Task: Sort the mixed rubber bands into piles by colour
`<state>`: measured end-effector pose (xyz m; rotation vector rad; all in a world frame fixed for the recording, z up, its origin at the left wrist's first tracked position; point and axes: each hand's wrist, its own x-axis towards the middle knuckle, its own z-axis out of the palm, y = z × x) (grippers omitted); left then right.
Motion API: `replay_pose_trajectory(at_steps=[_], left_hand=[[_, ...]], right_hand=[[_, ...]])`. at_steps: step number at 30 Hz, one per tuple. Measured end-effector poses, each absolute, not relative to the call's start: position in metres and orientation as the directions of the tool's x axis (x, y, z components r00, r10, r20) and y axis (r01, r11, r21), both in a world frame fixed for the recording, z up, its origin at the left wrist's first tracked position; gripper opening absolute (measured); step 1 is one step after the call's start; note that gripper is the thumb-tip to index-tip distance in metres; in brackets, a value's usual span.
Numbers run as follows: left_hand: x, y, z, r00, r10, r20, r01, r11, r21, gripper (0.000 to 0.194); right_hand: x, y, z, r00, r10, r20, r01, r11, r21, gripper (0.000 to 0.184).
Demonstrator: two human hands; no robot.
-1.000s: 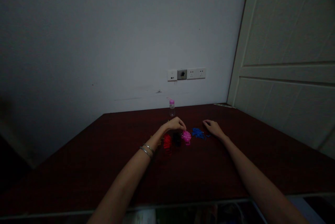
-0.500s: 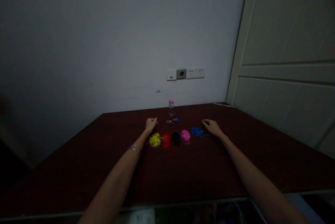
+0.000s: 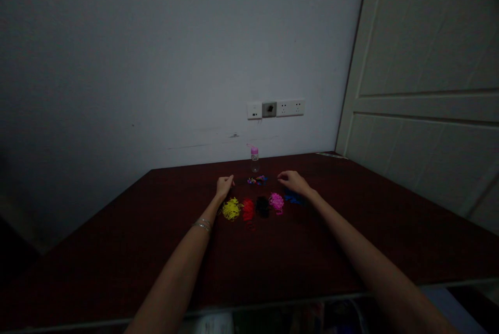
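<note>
Mixed-colour pile (image 3: pixel 257 180) just nearside of bottle (image 3: pixel 254 161). Left hand (image 3: pixel 225 186) near-left of bottle, right hand (image 3: pixel 293 182) near-right, partly hiding blue pile (image 3: pixel 293 198). Fingers of both curled; can't tell what either grips. Both piles likely light, soft; pinch 1 loose edge.

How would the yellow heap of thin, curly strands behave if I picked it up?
The yellow heap of thin, curly strands is likely floppy, since its strands bend loosely. It may shed pieces, as stray ends stick out at its edge. It probably won't roll, lying low on the dark red, flat table.
</note>
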<state>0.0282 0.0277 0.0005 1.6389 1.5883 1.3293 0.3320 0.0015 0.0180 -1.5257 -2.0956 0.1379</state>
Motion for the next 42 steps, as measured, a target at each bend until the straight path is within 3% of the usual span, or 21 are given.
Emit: replay_pose_trajectory(at_steps=[11, 26, 30, 33, 38, 42], left_hand=[[0.026, 0.032, -0.006, -0.129, 0.932, 0.34, 0.499, -0.235, 0.834, 0.04], [0.024, 0.037, -0.012, -0.113, 0.924, 0.365, 0.541, -0.251, 0.803, 0.042], [0.024, 0.036, -0.011, -0.118, 0.928, 0.355, 0.533, -0.242, 0.811, 0.041], [0.024, 0.034, -0.01, -0.12, 0.929, 0.349, 0.532, -0.237, 0.813, 0.041], [0.025, 0.031, -0.007, -0.12, 0.926, 0.358, 0.556, -0.236, 0.797, 0.041], [0.027, 0.029, -0.004, -0.128, 0.93, 0.343, 0.565, -0.216, 0.796, 0.041]], right_hand=[[0.276, 0.015, 0.03, -0.232, 0.964, 0.126, 0.935, 0.257, -0.245, 0.027], [0.267, 0.013, 0.022, -0.206, 0.958, 0.202, 0.961, 0.237, -0.144, 0.021], [0.27, 0.01, 0.019, -0.18, 0.96, 0.214, 0.952, 0.224, -0.209, 0.021], [0.274, 0.01, 0.015, -0.152, 0.945, 0.288, 0.909, 0.248, -0.333, 0.021], [0.279, 0.009, 0.011, -0.049, 0.855, 0.517, 0.704, 0.397, -0.589, 0.022], [0.277, 0.002, 0.02, 0.049, 0.769, 0.637, 0.533, 0.519, -0.668, 0.029]])
